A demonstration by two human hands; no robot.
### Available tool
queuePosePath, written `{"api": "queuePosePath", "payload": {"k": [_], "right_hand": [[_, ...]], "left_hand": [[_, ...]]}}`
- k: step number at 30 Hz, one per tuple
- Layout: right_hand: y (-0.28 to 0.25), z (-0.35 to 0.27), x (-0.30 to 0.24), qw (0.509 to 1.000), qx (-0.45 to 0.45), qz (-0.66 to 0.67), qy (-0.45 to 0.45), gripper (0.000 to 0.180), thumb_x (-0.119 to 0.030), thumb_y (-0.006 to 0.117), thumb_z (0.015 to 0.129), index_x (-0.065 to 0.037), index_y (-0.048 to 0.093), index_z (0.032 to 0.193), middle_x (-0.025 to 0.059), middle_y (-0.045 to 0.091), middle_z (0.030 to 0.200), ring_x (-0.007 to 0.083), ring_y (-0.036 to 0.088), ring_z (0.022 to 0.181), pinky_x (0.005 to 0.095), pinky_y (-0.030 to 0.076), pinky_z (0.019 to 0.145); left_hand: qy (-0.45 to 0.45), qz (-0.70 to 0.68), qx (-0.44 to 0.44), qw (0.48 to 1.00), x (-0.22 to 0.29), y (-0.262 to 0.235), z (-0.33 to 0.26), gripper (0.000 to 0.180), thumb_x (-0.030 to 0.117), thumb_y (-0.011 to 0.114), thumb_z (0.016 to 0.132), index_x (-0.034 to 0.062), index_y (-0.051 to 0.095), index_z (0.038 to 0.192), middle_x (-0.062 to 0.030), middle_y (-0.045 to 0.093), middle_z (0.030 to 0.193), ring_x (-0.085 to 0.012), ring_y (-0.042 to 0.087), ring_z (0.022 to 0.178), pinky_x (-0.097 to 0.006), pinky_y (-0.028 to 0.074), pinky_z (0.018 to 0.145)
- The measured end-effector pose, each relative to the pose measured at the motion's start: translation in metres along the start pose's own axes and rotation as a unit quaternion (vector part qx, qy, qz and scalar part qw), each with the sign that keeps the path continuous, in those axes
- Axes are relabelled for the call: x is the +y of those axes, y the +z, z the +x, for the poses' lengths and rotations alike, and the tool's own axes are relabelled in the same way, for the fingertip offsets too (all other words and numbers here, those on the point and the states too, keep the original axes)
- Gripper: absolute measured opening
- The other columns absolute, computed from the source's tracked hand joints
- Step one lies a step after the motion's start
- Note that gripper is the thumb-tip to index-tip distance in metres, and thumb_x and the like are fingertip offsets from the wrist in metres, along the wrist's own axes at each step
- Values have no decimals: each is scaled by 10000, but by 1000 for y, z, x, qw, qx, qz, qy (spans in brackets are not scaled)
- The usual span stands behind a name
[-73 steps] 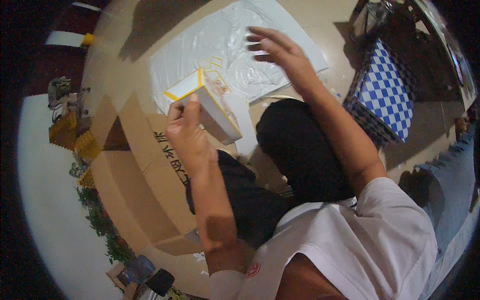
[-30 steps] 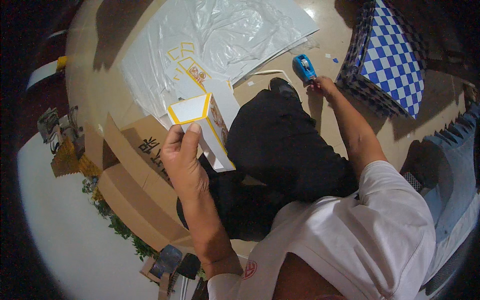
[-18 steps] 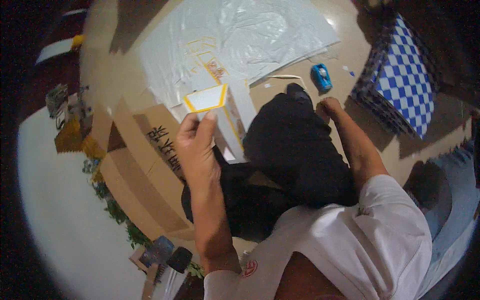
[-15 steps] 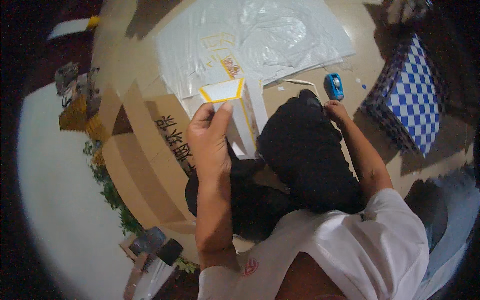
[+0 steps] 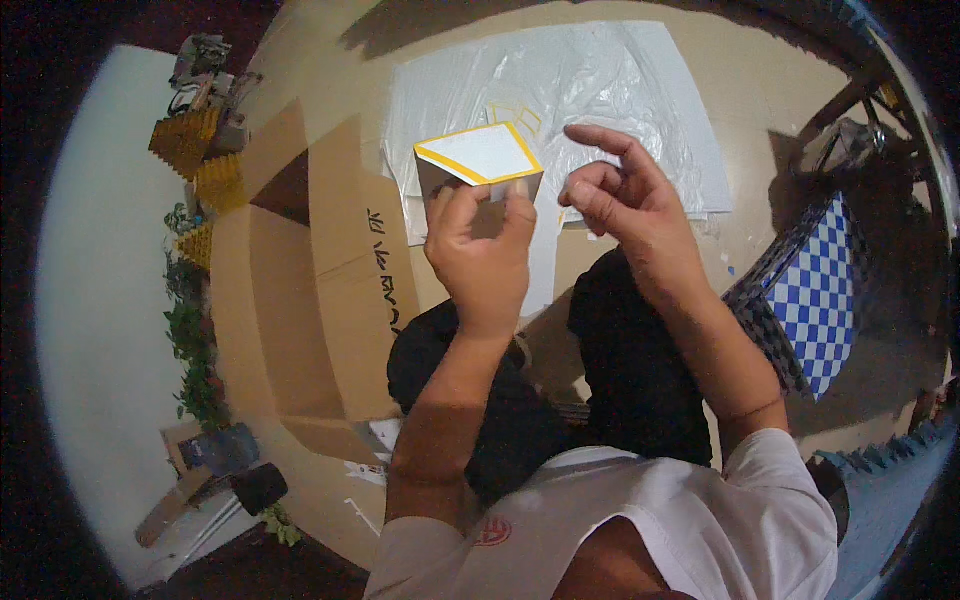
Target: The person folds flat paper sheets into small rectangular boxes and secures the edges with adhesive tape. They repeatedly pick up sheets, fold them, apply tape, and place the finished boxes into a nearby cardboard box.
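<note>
A small folded paper box (image 5: 480,155) with a white slanted top and yellow edging is up in front of me. My left hand (image 5: 482,255) grips it from below, thumb and fingers closed on its near side. To its right, my right hand (image 5: 640,205) is raised, apart from the box. Its index finger stretches out while the other fingers are bent near the thumb. Whether any tiny piece clings to those fingertips is too small to tell. Beyond both hands lie white sheets (image 5: 660,130) under clear plastic film, with yellow outlines drawn on them.
An opened brown cardboard box (image 5: 345,300) with dark handwriting stands at my left. A blue-and-white checkered container (image 5: 815,290) sits at the right. Green plants (image 5: 190,345) and yellow stacked pieces (image 5: 185,140) line the far left. My black-trousered knees are below my hands.
My right hand has come up from beside my right knee toward the paper box. My left hand has tilted the box, turning its white slanted face upward. The blue tape dispenser no longer shows.
</note>
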State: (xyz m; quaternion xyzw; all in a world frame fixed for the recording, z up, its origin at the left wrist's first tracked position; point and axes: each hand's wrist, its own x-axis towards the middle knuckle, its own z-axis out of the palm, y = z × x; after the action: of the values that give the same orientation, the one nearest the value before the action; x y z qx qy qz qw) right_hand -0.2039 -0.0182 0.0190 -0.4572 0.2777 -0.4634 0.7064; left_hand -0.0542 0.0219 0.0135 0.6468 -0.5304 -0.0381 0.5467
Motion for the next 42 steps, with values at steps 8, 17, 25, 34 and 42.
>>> {"api": "queuePosePath", "payload": {"k": [8,17,25,34,42], "right_hand": [[42,-11,-1,995,2,101,21,521,-140,675,862,-7,447,1312,20,639,848,21,410,613,169,320,545],[52,-16,-6,997,-7,68,31,501,-173,687,853,-17,482,1283,30,654,843,22,387,585,173,306,526],[50,-16,-8,998,1,25,60,447,-205,693,842,-25,536,1219,13,624,810,26,383,569,180,302,513],[46,-12,-19,992,-42,-31,114,440,-268,699,842,-36,571,1193,11,602,810,39,429,538,186,316,464],[70,-21,-20,994,-8,-86,70,433,-333,646,898,-34,574,1202,17,602,812,66,513,564,192,411,476]], "left_hand": [[196,64,79,975,1,-27,-3,170,80,740,665,93,696,829,-48,639,836,-275,586,823,-410,412,818],[316,118,103,936,1,-41,1,176,91,740,654,112,706,825,-25,634,825,-244,574,790,-412,406,820],[352,120,68,926,-1,-51,-1,213,136,772,638,119,719,844,-6,664,894,-211,587,840,-405,402,841],[363,114,79,921,-1,-53,2,174,106,746,665,98,715,837,-8,669,878,-219,604,841,-390,419,842],[294,94,75,948,2,-55,-1,189,55,736,669,64,697,854,-69,653,851,-259,615,782,-403,457,785]]}}
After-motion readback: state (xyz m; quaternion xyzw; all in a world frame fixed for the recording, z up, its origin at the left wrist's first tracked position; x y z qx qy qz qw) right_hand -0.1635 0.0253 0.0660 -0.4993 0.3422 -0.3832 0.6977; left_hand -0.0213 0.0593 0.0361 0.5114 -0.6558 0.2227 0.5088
